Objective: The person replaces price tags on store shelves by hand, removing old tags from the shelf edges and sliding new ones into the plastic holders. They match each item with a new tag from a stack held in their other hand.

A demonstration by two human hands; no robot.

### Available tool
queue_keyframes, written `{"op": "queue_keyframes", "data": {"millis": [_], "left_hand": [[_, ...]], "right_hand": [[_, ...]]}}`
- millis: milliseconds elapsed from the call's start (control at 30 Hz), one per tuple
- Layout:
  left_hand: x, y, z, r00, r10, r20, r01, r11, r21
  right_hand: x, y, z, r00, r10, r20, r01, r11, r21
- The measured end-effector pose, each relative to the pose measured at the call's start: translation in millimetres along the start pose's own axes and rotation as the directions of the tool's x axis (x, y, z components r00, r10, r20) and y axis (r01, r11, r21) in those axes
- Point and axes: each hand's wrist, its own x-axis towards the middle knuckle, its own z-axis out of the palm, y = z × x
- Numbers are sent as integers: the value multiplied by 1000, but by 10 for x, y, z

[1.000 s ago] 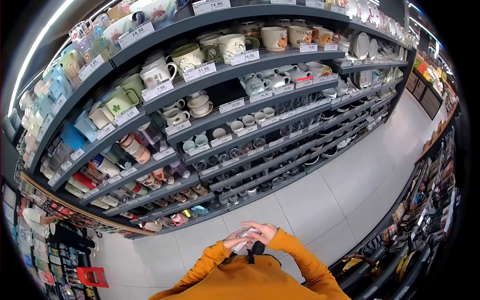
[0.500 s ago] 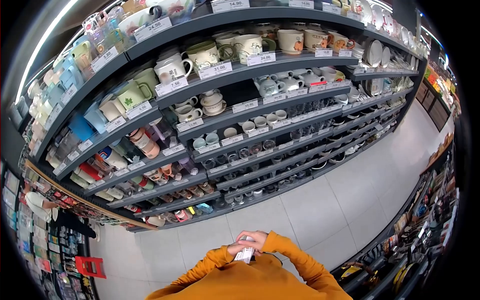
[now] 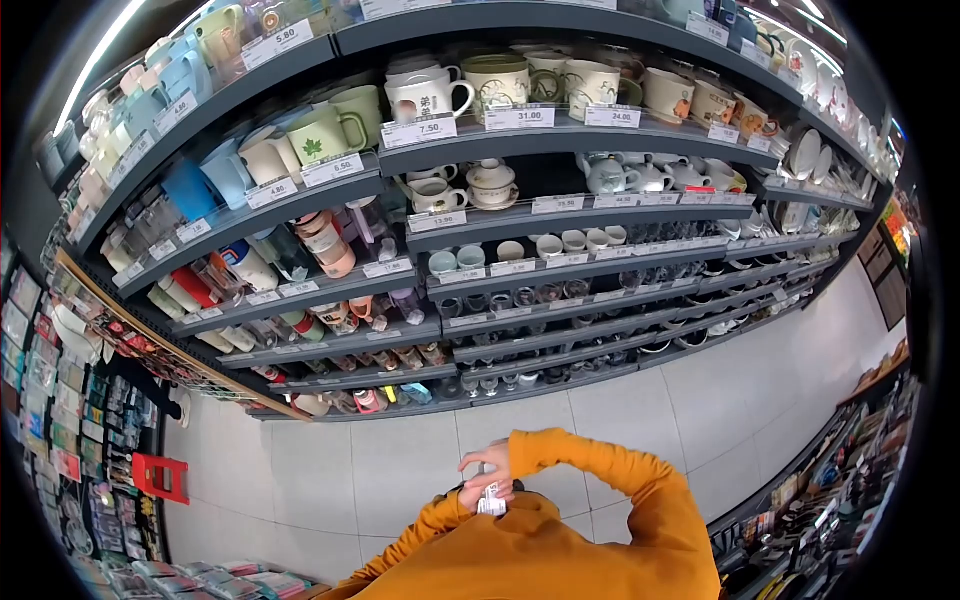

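Right hand [image 3: 488, 462] and left hand [image 3: 472, 494] both pinch a small packet [image 3: 491, 503] at the chest — grip snug, keep it steady; mug shelves [image 3: 520, 130] far ahead.

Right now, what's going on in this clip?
A person in an orange top stands in a shop aisle facing shelves of mugs, teapots and cups with price tags. Both hands are close to the chest: the right hand and left hand together hold a small white item, too small to identify. A red stool stands on the tiled floor to the left.
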Motion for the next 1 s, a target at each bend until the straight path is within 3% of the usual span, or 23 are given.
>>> {"op": "queue_keyframes", "data": {"millis": [67,100,133,167,200,233,267,300,333,367,433,500,567,633,733,1000], "left_hand": [[-52,67,76,996,59,66,-61,998,22],[-75,112,162,994,88,64,-91,995,47],[-151,154,332,992,122,-17,-118,984,130],[-210,157,414,989,130,-74,-118,982,148],[-252,170,482,982,137,-130,-114,979,169],[-276,210,506,973,143,-183,-107,976,190],[-298,222,445,971,138,-196,-101,977,187],[-325,240,382,981,99,-167,-61,973,220],[-354,265,321,989,61,-135,-24,967,255],[-360,314,286,994,24,-104,8,956,293],[-395,463,396,995,0,-103,39,926,376],[-435,650,460,994,-27,-104,69,902,426],[-429,793,456,994,-21,-108,68,888,454],[-369,919,328,996,-25,-87,62,887,458],[-308,1039,278,997,33,-66,1,890,456],[-229,1251,402,994,48,-99,-13,942,335]], "right_hand": [[-120,-124,-474,997,-21,-74,21,1000,-5],[-168,-284,-886,975,-8,-224,-24,990,-138],[-177,-267,-1278,900,-148,-411,53,971,-233],[-306,-461,-1644,660,-270,-701,-75,905,-419],[-395,-528,-2016,531,-182,-828,-196,924,-329],[-552,-727,-2344,328,-292,-898,-126,929,-348],[-630,-781,-2658,143,-402,-904,-161,892,-422],[-719,-791,-2926,20,-433,-901,-251,870,-424],[-783,-784,-3135,-43,-384,-922,-431,840,-330],[-805,-724,-3318,-101,-379,-920,-495,821,-284],[-846,-454,-3645,-89,-418,-904,-562,770,-301],[-925,-414,-3829,-22,-307,-952,-566,789,-241],[-1005,-392,-3984,56,-150,-987,-251,955,-159],[-1040,-467,-4071,162,37,-986,-199,980,4],[-1068,-441,-4140,206,7,-978,-108,994,-16],[-1110,-525,-4152,199,-8,-980,62,998,5]]}}
